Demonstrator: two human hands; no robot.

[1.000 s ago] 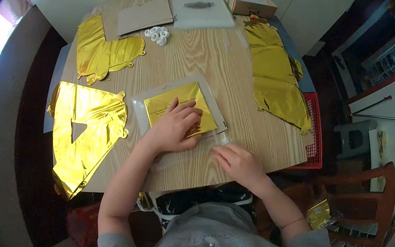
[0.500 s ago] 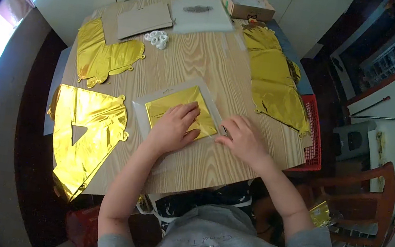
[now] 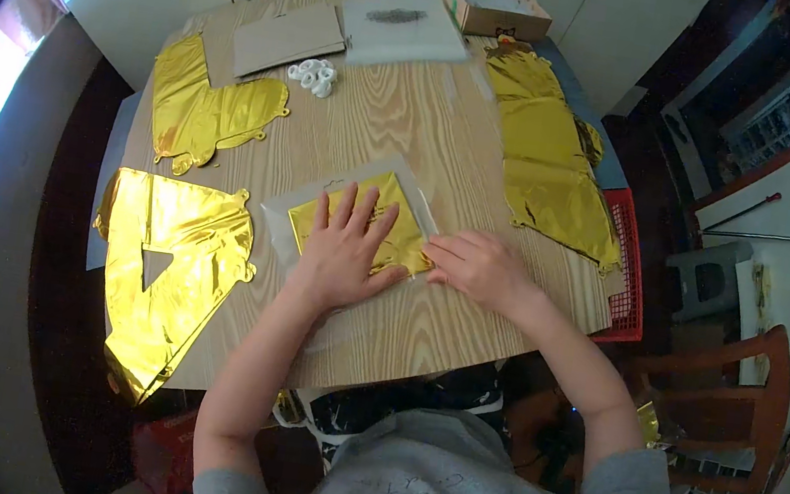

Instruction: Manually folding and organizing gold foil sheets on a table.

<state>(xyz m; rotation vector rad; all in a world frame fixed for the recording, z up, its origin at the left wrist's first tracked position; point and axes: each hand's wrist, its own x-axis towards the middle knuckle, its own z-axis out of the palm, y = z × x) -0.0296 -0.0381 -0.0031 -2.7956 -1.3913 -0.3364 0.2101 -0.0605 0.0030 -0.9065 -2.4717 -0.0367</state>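
In front of me on the table lies a folded gold foil balloon [image 3: 404, 236] inside a clear plastic bag [image 3: 276, 220]. My left hand [image 3: 338, 261] rests flat on top of it, fingers spread, covering its middle. At the packet's right corner, the fingers of my right hand [image 3: 480, 271] are pinched together on the bag's edge, where the foil bunches up a little. The fingertips partly hide this spot. To the left, an unfolded gold foil balloon [image 3: 192, 219] with a triangular hole lies flat.
Another gold foil balloon [image 3: 223, 107] lies at far left, one more [image 3: 552, 138] at right. White rings [image 3: 313, 77], grey card sheets [image 3: 288, 40], a stack of clear bags [image 3: 399, 40] and a cardboard box [image 3: 495, 21] sit at the back. A red basket [image 3: 628, 280] stands beyond the right edge.
My left hand has flattened, its fingers now spread upward over the packet. My right hand has shifted slightly left onto the packet's corner; the dark small object seen at its fingertips no longer shows.
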